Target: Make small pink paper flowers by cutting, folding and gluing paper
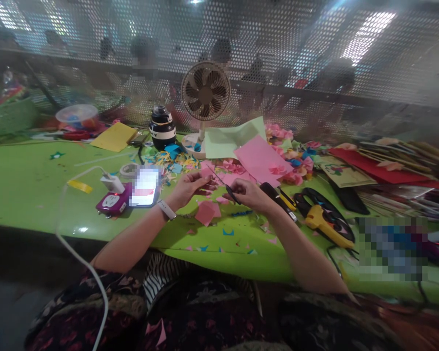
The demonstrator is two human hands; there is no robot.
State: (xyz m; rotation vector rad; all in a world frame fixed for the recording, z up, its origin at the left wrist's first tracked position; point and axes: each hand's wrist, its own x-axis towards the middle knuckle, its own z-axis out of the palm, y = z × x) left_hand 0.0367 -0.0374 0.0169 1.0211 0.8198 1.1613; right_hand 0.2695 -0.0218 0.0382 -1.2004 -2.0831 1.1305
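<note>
On the green bench [25, 190] stands a fan [205, 93]; left of it, a black bottle [163, 127]; in front, pink paper pieces [207, 213].

hands: 2 [193, 188] | held scissors: 1 [230, 191] | fan: 1 [205, 93] | bottle: 1 [163, 128]

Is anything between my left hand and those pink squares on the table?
Nothing visible is. The pink squares lie just nearer you than your left hand, and the scissors in your right hand are farther out, not between.
</note>
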